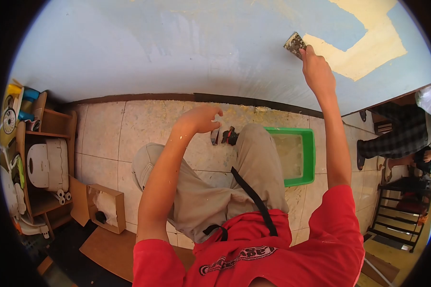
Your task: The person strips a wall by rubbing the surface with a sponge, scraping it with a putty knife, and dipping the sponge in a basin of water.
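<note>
My right hand (317,71) is closed around a stained scraper (295,45), whose blade lies at the blue wall (201,52), just left of a cream-coloured bare patch (354,55). My left hand (202,119) hangs above the tiled floor with its fingers curled apart and nothing seen in them. Below that hand, small dark and red tools (230,136) lie on the floor beside my knee. A green tray (310,158) with cloudy contents stands right of my knee.
Shelves with assorted items (48,162) stand at the left, an open cardboard box (117,210) near them. Flakes are scattered along the dark baseboard (177,97). Other people's legs (397,138) and a black rack (397,210) are at the right.
</note>
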